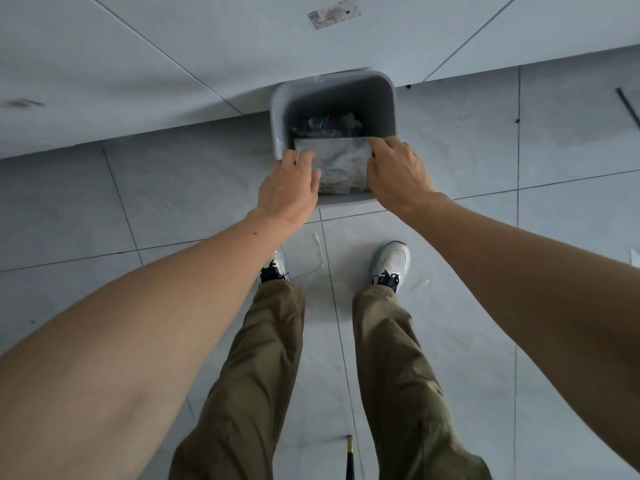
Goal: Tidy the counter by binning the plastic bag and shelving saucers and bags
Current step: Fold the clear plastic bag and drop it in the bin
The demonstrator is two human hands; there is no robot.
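Observation:
A clear crumpled plastic bag (341,162) is stretched flat over the near half of a grey waste bin (277,109) that stands on the tiled floor against the wall. My left hand (289,188) grips the bag's left edge and my right hand (398,171) grips its right edge, both just above the bin's near rim. Dark rubbish (325,124) lies in the bottom of the bin, behind the bag. No saucers or other bags are in view.
My two legs and white shoes (391,261) stand on the grey floor tiles right in front of the bin. Scraps of clear plastic (317,251) lie on the floor between the shoes. A dark stick (349,459) points up from the bottom edge.

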